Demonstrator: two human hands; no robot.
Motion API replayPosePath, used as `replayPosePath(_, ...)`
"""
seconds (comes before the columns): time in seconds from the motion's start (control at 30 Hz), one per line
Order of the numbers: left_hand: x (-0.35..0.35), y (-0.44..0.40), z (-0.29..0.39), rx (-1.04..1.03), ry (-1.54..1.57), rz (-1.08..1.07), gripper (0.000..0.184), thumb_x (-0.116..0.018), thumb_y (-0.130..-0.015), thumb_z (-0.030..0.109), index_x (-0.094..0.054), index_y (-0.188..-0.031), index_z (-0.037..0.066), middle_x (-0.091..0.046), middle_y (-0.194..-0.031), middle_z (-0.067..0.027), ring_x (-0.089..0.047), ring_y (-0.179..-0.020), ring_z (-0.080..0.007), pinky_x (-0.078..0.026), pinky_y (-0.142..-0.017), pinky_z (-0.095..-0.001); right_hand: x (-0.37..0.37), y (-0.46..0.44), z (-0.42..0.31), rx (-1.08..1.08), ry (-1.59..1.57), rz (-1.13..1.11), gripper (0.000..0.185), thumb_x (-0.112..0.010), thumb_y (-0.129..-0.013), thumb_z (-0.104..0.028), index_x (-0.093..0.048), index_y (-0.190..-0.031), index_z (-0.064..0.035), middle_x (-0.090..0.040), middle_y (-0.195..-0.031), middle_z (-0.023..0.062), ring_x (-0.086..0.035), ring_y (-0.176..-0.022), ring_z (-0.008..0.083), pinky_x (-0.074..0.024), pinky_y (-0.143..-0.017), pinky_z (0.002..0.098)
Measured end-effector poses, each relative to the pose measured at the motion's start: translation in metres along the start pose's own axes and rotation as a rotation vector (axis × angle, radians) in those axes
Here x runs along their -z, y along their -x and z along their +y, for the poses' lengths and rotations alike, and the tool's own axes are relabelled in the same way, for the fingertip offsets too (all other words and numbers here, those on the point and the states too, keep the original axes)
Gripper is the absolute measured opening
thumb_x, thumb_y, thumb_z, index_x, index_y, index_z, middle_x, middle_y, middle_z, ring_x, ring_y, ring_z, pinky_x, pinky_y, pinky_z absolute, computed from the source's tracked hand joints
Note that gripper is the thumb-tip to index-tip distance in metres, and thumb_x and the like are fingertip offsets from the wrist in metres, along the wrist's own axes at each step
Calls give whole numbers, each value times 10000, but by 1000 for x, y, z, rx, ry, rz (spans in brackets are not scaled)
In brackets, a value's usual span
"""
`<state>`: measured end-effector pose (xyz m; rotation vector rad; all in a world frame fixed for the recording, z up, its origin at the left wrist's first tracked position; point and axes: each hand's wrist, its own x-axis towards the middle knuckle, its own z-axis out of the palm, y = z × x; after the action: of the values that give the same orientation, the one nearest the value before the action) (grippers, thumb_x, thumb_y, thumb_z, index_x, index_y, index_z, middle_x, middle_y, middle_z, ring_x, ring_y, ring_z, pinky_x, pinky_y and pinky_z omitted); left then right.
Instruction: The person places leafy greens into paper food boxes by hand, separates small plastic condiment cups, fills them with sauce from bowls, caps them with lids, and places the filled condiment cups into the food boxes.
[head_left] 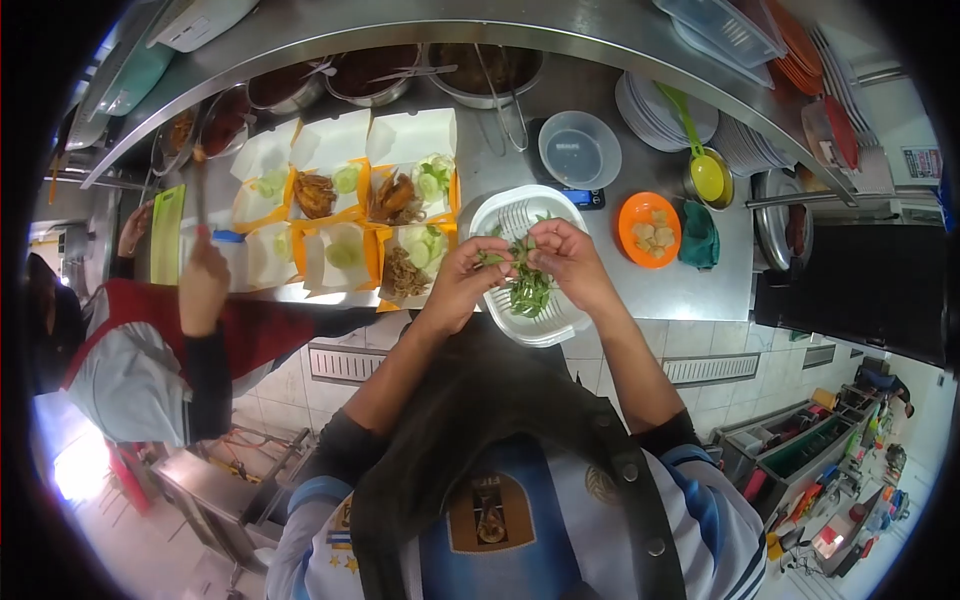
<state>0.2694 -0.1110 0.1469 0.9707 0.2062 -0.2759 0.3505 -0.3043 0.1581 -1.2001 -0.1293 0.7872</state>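
Over a white slotted plastic basket (571,322), both my hands pinch green leafy herbs (528,290). My left hand (466,277) is closed on a sprig at the basket's left side. From the right, my right hand (570,262) has thumb and fingers pressed together on the same greens. More loose leaves lie in the basket below my fingers. Left of the basket, an open food box (412,262) holds lettuce and shredded meat. An orange plate (633,252) with pale round slices stands to the right.
Several open boxes with lettuce and fried chicken (315,193) fill the counter's left. A clear tub (580,148) sits on a scale behind. Sauce pans (485,75) line the back under a metal shelf (500,30). A co-worker's hand (204,285) moves near a green board (168,235).
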Motion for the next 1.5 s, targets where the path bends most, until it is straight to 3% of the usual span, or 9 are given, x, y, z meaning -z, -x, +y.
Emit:
replayPosePath(0.2,18,12,5,-57,-55,209,264,-632,-923,7,-583,-1183,11,-670,-1089,-110,-662,-945,-168,-513,-799,-264,-28,-10,6,-94,-101,4,309,-576,-897,104,-558,-1187,0,-666,-1101,100,-650,-973,146,-524,-881,272)
replayPosePath(0.47,11,27,10,4,30,92,576,-613,-919,-28,-354,-1432,21,-662,-1159,-151,-669,-1058,-227,-535,-919,-319,-18,-8,12,4,206,2,274,-608,-898,81,-592,-1161,8,-681,-1008,83,-661,-906,133,-535,-818,250)
replayPosePath(0.7,23,32,3,166,-26,138,421,-623,-929,8,-498,-1329,47,-671,-1127,-128,-684,-1023,-220,-541,-863,-301,-20,-9,14,-183,53,101,219,-613,-914,42,-621,-1128,-7,-688,-953,55,-654,-835,105,-530,-743,238)
replayPosePath(0.77,22,33,3,170,50,220,326,-643,-927,44,-553,-1240,34,-686,-1046,-89,-691,-941,-158,-539,-738,-234,-29,-9,11,-208,51,95,210,-633,-909,24,-631,-1117,-6,-693,-953,54,-655,-836,102,-526,-737,237)
replayPosePath(0.87,28,35,0,140,60,277,369,-658,-933,103,-532,-1278,70,-686,-1085,-89,-690,-972,-203,-530,-804,-278,-42,-11,13,-60,347,-21,208,-655,-905,-1,-636,-1112,2,-699,-948,63,-657,-843,103,-523,-739,237)
replayPosePath(1.13,42,78,18,25,216,363,470,-671,-924,134,-451,-1337,84,-669,-1111,-72,-663,-1001,-179,-516,-811,-298,-113,-70,29,-31,306,-45,156,-612,-913,-20,-663,-1055,17,-694,-900,59,-637,-811,87,-507,-710,246)
replayPosePath(1.3,76,109,10,-22,304,517,432,-640,-939,168,-476,-1335,118,-644,-1157,-87,-641,-1051,-193,-508,-863,-318,-175,-140,30,2,610,-331,172,-604,-888,-47,-676,-1029,22,-706,-915,99,-676,-798,177,-523,-715,285)
replayPosePath(1.37,95,116,3,-46,256,576,425,-647,-935,179,-486,-1323,115,-649,-1147,-85,-641,-1032,-177,-500,-852,-301,-198,-169,39,153,1036,-479,193,-589,-851,-38,-684,-1005,29,-699,-960,199,-692,-820,299,-538,-736,351)
replayPosePath(1.5,123,126,1,-109,94,684,413,-671,-915,210,-521,-1285,105,-664,-1099,-65,-631,-972,-126,-473,-803,-248,-225,-213,67,400,1432,-722,205,-607,-828,-74,-694,-1002,-10,-693,-946,192,-682,-829,336,-536,-751,404)
